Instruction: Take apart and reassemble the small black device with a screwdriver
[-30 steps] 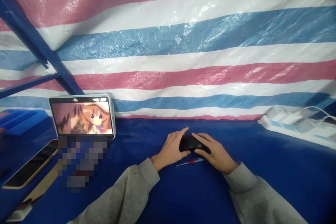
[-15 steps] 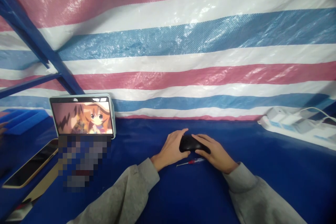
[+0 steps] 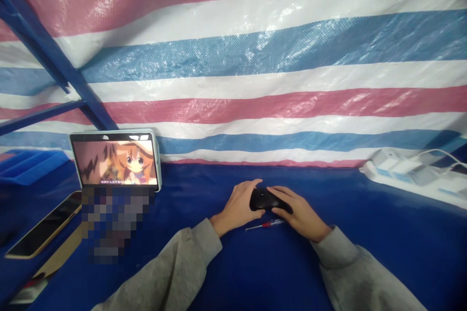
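A black computer mouse (image 3: 269,200) lies on the blue table surface (image 3: 255,272), held from both sides. My left hand (image 3: 241,202) grips its left end between thumb and fingers. Around the right end, my right hand (image 3: 299,211) is closed, with its fingers over the top and the thumb along the near edge. Just in front of the mouse lies a small screwdriver (image 3: 268,224) with a red and clear handle and a thin metal shaft pointing left. Part of its handle end is close to my right thumb. The underside of the mouse is hidden.
To the left, a tablet (image 3: 118,161) stands upright playing a cartoon, with a phone (image 3: 45,226) and a pixelated patch before it. A blue tray (image 3: 34,165) sits farther left. At right is a white power strip (image 3: 416,180) with plugs. Striped sheeting (image 3: 255,107) hangs behind.
Both hands and the mouse stay practically still. A blurred hand at the far left edge, near the blue tray, has gone out of view. Subtitles now show on the tablet.
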Action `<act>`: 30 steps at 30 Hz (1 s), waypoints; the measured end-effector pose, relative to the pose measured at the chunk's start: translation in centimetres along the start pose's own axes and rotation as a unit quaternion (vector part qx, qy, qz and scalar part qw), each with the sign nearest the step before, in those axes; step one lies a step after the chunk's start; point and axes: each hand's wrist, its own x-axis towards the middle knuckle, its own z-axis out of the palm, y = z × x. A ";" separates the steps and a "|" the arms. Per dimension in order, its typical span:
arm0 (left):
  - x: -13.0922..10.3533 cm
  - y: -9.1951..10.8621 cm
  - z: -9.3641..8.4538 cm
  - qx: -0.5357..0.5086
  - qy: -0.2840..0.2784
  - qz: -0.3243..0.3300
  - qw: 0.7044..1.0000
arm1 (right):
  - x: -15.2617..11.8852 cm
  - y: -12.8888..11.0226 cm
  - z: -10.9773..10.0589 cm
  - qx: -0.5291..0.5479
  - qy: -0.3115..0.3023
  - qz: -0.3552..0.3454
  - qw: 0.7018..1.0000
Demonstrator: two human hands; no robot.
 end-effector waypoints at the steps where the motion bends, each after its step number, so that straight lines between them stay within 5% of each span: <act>1: 0.0 0.0 0.0 -0.002 -0.001 -0.004 1.000 | 0.0 0.0 0.0 -0.001 0.000 0.001 1.000; 10: -0.2 0.0 0.0 0.002 0.019 -0.016 1.000 | 0.0 -0.4 0.3 -0.018 0.027 0.008 0.999; 21: -0.4 0.5 -0.3 0.004 0.137 -0.053 0.989 | 0.0 -0.4 0.0 -0.030 0.120 0.049 0.991; 30: -0.6 0.7 -0.3 0.067 0.098 0.128 0.985 | 0.2 -1.1 0.7 -0.041 0.118 0.053 0.991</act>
